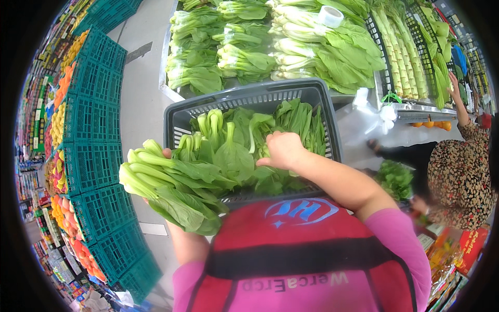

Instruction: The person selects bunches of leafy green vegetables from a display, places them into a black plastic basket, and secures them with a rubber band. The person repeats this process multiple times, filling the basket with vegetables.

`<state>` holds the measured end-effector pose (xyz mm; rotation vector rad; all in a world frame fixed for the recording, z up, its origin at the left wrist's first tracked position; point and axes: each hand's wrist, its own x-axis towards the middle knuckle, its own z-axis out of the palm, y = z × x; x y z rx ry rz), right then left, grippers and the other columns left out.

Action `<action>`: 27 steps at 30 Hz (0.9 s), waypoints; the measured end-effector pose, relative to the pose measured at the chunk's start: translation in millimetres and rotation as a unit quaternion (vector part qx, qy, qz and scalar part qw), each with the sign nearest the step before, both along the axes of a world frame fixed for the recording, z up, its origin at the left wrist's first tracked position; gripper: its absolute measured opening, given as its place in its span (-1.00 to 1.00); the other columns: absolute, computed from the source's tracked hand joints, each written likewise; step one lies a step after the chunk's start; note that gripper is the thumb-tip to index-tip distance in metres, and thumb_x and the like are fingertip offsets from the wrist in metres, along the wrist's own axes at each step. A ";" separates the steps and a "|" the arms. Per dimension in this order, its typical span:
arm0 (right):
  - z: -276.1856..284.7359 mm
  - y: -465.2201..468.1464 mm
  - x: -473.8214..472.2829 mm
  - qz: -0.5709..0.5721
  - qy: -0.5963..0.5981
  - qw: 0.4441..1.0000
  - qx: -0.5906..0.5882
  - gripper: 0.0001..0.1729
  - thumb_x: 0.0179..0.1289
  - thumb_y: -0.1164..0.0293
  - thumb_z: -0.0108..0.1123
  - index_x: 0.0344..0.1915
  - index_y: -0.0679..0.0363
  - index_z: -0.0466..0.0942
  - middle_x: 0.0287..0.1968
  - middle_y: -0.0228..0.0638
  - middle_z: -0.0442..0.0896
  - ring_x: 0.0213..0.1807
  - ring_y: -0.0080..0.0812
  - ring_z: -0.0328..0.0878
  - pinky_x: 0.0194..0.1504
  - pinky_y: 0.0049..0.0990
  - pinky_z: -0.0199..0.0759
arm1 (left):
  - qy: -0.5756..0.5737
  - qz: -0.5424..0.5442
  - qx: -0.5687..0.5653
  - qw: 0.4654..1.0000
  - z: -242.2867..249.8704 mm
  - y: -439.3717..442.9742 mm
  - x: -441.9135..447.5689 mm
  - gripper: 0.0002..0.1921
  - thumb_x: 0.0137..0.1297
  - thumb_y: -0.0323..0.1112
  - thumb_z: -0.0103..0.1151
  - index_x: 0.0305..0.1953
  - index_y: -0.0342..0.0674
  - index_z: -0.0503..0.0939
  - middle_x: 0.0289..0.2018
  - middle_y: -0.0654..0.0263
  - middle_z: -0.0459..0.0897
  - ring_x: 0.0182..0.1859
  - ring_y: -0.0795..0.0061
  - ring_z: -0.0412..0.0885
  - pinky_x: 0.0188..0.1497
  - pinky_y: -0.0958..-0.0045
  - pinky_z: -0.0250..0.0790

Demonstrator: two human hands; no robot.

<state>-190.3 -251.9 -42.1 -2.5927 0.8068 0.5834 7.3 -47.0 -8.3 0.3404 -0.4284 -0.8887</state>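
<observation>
My left hand (167,153) holds a bunch of bok choy (171,183) over the left side of a grey plastic basket (329,113). The pale stalks point left and the leaves hang right; most of that hand is hidden behind them. Inside the basket, my right hand (284,150) is closed over green stalks (263,151), with its thumb toward the left. Loose bok choy (234,156) fills the basket around it, some with stems upward. More leafy greens (294,121) lie along the basket's far right.
Bundled greens (245,58) cover the display stand ahead, with a tape roll (331,16) on top. Plastic bags (388,117) hang at its right. Teal crates (95,105) with fruit line the left aisle. Another person (456,179) is at right, near a leafy bunch (393,179).
</observation>
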 end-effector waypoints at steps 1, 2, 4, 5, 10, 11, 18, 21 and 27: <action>-6.0 1.6 -1.6 -0.009 0.002 1.000 0.004 -0.29 0.03 -0.16 0.32 -0.18 0.32 0.56 -0.17 -0.08 0.63 -0.15 -0.12 0.65 -0.15 -0.25 0.55 | -0.001 -0.007 -0.003 1.000 -2.0 0.4 1.6 -0.23 0.28 0.15 0.19 0.44 0.04 0.19 0.35 -0.01 0.29 0.34 0.03 0.36 0.31 -0.20 0.32; -13.2 2.6 -4.1 -0.017 0.003 1.000 0.008 -0.32 0.04 -0.13 0.31 -0.18 0.30 0.56 -0.16 -0.09 0.63 -0.14 -0.12 0.65 -0.13 -0.25 0.55 | -0.002 -0.015 -0.006 1.000 -4.0 0.9 4.7 -0.22 0.27 0.14 0.20 0.44 0.04 0.19 0.35 -0.01 0.29 0.34 0.03 0.36 0.32 -0.20 0.31; -7.2 -0.2 -4.3 -0.031 -0.010 0.999 0.034 -0.40 0.05 -0.05 0.32 -0.15 0.26 0.57 -0.14 -0.12 0.62 -0.09 -0.14 0.63 -0.08 -0.26 0.53 | -0.015 -0.024 -0.016 0.999 -5.2 0.1 8.7 -0.20 0.25 0.13 0.22 0.44 0.04 0.18 0.35 -0.02 0.28 0.34 0.03 0.35 0.32 -0.20 0.30; -1.7 -3.5 -8.4 -0.037 -0.024 0.997 0.058 -0.43 0.04 0.01 0.34 -0.12 0.24 0.57 -0.12 -0.13 0.61 -0.05 -0.15 0.61 -0.04 -0.27 0.52 | -0.027 -0.027 -0.019 0.999 -4.8 -0.7 9.7 -0.20 0.25 0.13 0.22 0.44 0.03 0.18 0.35 -0.02 0.28 0.34 0.02 0.35 0.33 -0.20 0.29; 45.7 -44.3 -37.4 -0.075 -0.326 0.849 0.408 -0.39 -0.03 0.34 0.42 0.12 0.15 0.57 0.18 -0.21 0.44 0.27 -0.27 0.37 0.29 -0.30 0.24 | -0.026 -0.023 -0.010 0.999 4.1 -3.5 7.9 -0.15 0.21 0.17 0.25 0.45 0.01 0.16 0.35 -0.01 0.29 0.35 0.02 0.34 0.34 -0.19 0.27; 56.6 -53.0 -40.4 -0.076 -0.370 0.803 0.462 -0.33 -0.04 0.40 0.44 0.17 0.16 0.54 0.28 -0.23 0.36 0.35 -0.29 0.28 0.37 -0.30 0.13 | -0.036 -0.021 -0.019 0.999 7.2 -8.3 6.2 -0.13 0.20 0.19 0.25 0.45 -0.01 0.15 0.35 -0.01 0.29 0.35 0.02 0.35 0.34 -0.18 0.28; 121.8 -79.9 -34.8 0.035 -0.401 0.894 0.199 -0.39 -0.01 0.29 0.39 0.12 0.16 0.58 0.21 -0.22 0.51 0.35 -0.11 0.28 0.41 -0.20 0.02 | -0.083 -0.035 0.092 0.992 -5.9 -18.8 14.0 0.00 0.12 0.25 0.24 0.47 -0.14 0.06 0.37 0.02 0.27 0.33 0.06 0.36 0.34 -0.05 0.29; 160.4 -71.8 -40.0 0.066 -0.422 0.904 0.034 -0.39 -0.02 0.27 0.37 0.14 -0.05 0.58 0.16 -0.36 0.57 0.44 0.03 0.20 0.45 0.18 -0.37 | -0.065 -0.054 0.154 0.985 32.6 -36.5 -4.6 -0.01 0.17 0.25 0.16 0.46 -0.23 0.05 0.36 0.03 0.29 0.35 0.09 0.33 0.37 0.03 0.23; 217.7 -69.7 -39.8 0.130 -0.409 0.868 0.248 -0.41 0.25 0.29 0.17 0.25 0.27 0.41 0.00 -0.19 0.60 0.12 -0.16 0.46 0.30 -0.24 0.16 | -0.138 -0.066 0.170 0.973 6.8 -50.2 14.5 -0.10 0.11 0.09 0.32 0.38 -0.24 0.19 0.22 0.04 0.45 0.22 0.12 0.48 0.26 0.06 0.38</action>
